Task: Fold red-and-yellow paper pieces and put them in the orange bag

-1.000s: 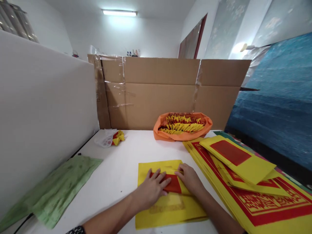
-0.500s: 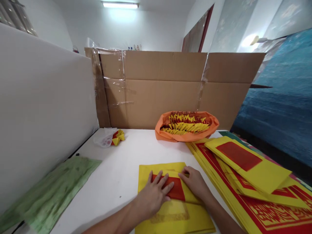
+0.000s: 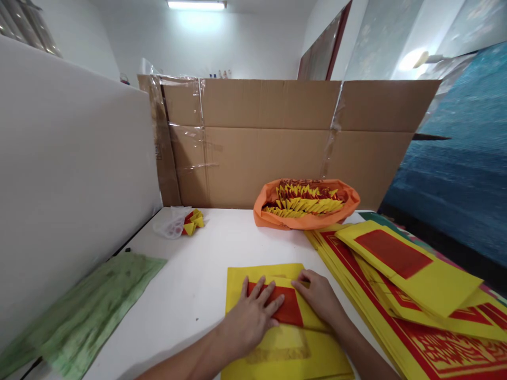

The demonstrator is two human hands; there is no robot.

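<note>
We see the left hand (image 3: 253,316) laid flat with its fingers spread, their tips on and around the red patch (image 3: 291,307) of a yellow paper (image 3: 312,322). This paper lies directly beneath those fingers and reaches across to the right hand (image 3: 315,293), whose fingers are curled, thumb and forefinger touching near its upper right edge; we cannot tell whether they pinch it. Below both sets of fingers, on our side, we see larger yellow sheets (image 3: 320,351) lying under the paper. To the right of the right fingers, apart from them, rests a stack of red-printed yellow papers (image 3: 402,338). Well beyond the fingers, an orange bag (image 3: 266,217) holds folded yellow pieces (image 3: 303,205). Well left of the left fingers, a green cloth (image 3: 97,301) lies on the white table (image 3: 198,279).
</note>
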